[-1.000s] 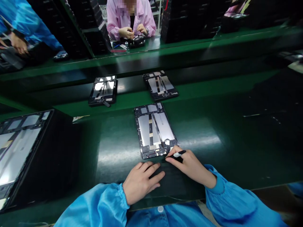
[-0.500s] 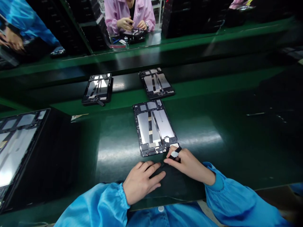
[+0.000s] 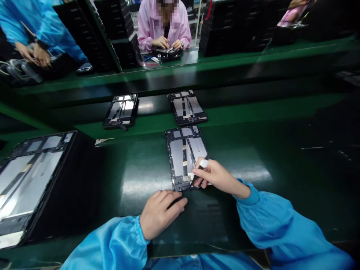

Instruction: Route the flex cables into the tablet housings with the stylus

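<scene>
A dark tablet housing [image 3: 177,157] lies face-up on the green mat [image 3: 146,187], with silver foil panels and a narrow central strip. My right hand [image 3: 216,177] is shut on a black pen-like tool [image 3: 203,164] with a white band, and the hand lies over the housing's lower right corner. The tool's tip points down into that corner, and my fingers hide the exact contact. My left hand [image 3: 161,213] rests curled on the mat just below the housing's lower edge, holding nothing.
Two similar housings [image 3: 121,111] [image 3: 187,107] lie on the green-edged belt beyond. A larger panel [image 3: 30,176] lies at left on a black surface. Across the line, a person in a pink smock [image 3: 164,26] works at a bench, among tall black stacks [image 3: 120,33].
My right hand has moved forward and left, bringing the tool from the housing's edge over its lower right corner. My left hand has drawn slightly back and left; the view has shifted slightly.
</scene>
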Demonstrator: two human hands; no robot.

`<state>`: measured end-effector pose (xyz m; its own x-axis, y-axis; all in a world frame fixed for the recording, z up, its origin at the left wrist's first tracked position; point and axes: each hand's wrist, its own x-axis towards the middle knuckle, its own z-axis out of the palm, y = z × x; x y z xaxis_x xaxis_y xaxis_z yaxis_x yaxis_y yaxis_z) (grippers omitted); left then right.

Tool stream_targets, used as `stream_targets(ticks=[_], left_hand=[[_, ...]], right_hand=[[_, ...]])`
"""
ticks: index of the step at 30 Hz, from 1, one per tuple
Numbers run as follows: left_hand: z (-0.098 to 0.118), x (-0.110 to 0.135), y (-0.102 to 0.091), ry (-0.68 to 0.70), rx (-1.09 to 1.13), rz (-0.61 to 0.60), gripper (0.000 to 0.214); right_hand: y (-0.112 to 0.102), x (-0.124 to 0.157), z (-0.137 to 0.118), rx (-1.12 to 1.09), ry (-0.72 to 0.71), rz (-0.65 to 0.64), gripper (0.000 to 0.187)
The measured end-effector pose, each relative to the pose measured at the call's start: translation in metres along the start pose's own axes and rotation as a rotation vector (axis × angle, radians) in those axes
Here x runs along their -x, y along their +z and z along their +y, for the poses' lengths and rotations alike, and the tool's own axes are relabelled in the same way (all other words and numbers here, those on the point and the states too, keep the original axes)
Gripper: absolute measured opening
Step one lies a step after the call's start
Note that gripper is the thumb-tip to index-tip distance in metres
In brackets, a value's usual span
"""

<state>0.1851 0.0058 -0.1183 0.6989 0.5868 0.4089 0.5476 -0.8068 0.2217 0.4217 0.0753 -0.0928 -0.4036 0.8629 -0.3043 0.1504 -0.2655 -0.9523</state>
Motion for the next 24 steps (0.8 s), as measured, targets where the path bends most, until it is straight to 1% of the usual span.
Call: stream_targets(ticks=[3, 6, 9, 16, 24], left_hand=[[-0.012, 0.002, -0.002, -0.058, -0.037, 0.045, 0.016], [-0.017, 0.004, 0.002, -0.075, -0.051, 0.056, 0.015], [-0.018, 0.004, 0.005, -0.066, -0.045, 0.069, 0.016], [-0.018, 0.006, 0.007, -0.065, -0.041, 0.089, 0.018], [-0.018, 0.005, 0.008, -0.077, -0.028, 0.081, 0.019]], right_hand=[[0.011, -0.019, -0.003, 0.056, 0.077, -0.050, 0.035], [0.015, -0.025, -0.002, 0.088, 0.105, -0.061, 0.028], [0.016, -0.024, 0.000, 0.102, 0.109, -0.056, 0.022], [0.018, -0.022, 0.004, 0.108, 0.102, -0.025, 0.024], [0.020, -0.021, 0.001, 0.098, 0.115, -0.014, 0.017]])
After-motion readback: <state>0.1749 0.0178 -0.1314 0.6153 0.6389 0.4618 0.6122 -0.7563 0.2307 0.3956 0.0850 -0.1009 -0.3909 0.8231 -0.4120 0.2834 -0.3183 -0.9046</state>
